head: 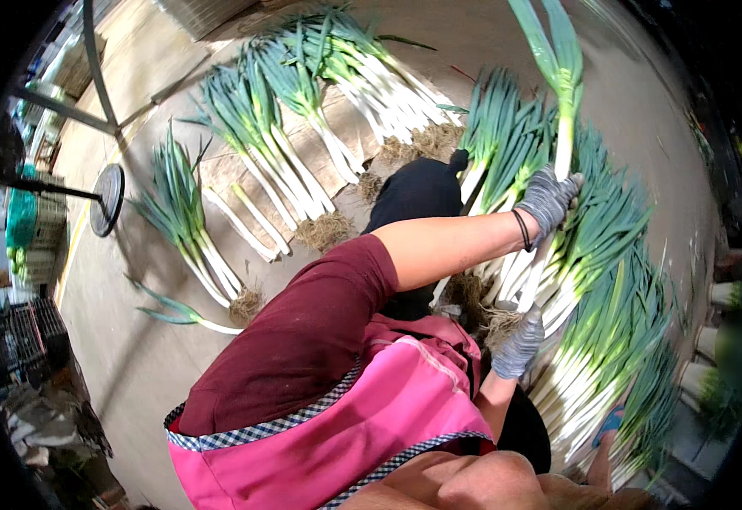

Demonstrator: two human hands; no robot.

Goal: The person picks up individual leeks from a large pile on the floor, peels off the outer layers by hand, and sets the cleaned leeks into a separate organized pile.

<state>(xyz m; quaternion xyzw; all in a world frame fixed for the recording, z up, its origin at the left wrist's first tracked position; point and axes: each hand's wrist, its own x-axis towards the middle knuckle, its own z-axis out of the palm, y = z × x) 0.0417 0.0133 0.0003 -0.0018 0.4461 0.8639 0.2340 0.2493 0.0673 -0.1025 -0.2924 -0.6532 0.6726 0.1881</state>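
My left hand (549,197), in a grey knit glove, is closed around the white shaft of a long leek (565,137). Its green leaves reach the top edge, and its root end points down towards my right hand. Gloved in grey too, my right hand (518,344) has its fingers curled at that leek's root end, beside a tuft of brown roots (501,322). Part of its grip is hidden. Just beyond both hands lies a dense row of leeks (600,319), their white shafts towards me and green leaves outward.
More leek bunches (262,146) with roots lie on the concrete floor (154,357) at the left and top. A metal stand with a round foot (107,199) is at the left, near crates (43,223). Part of a person's limb with something blue (610,424) shows at lower right.
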